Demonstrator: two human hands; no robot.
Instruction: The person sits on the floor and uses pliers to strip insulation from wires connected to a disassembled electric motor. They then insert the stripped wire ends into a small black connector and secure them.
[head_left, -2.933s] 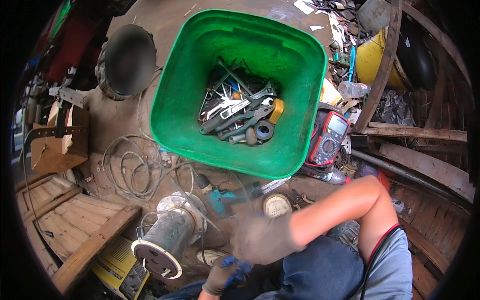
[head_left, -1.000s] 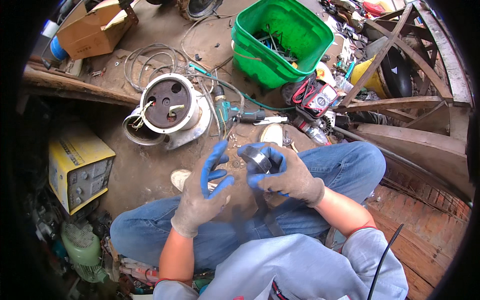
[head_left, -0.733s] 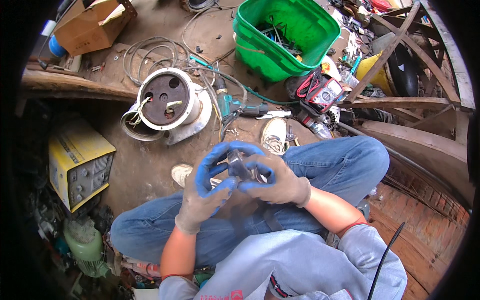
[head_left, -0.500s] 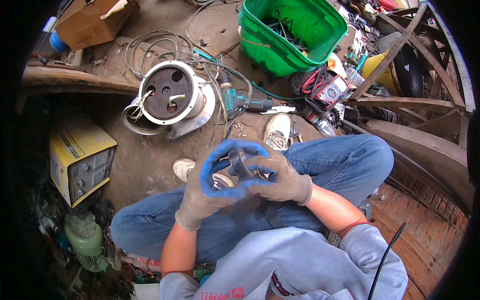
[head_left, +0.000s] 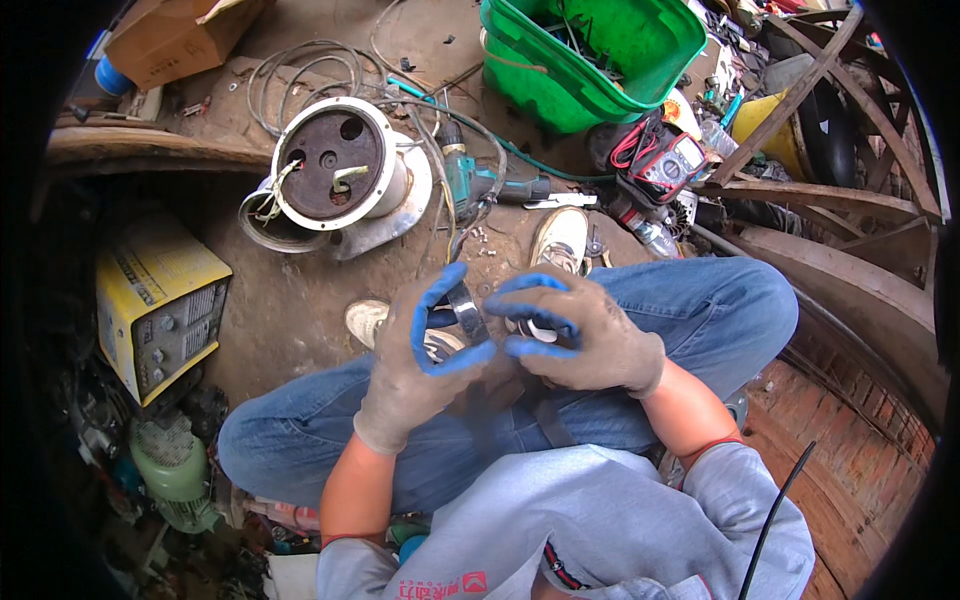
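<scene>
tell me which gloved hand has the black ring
The left hand: it grips the black ring. The right hand curls beside the ring, and whether it holds anything is unclear.

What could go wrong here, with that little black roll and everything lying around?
The black roll might slip, since only the left hand seems to grip it, with the right hand apart from it. The loose grey cable by the teal drill, ahead of the shoes, could catch a foot.

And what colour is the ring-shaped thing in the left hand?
The ring-shaped thing in the left hand is black, best seen in the head view.
</scene>
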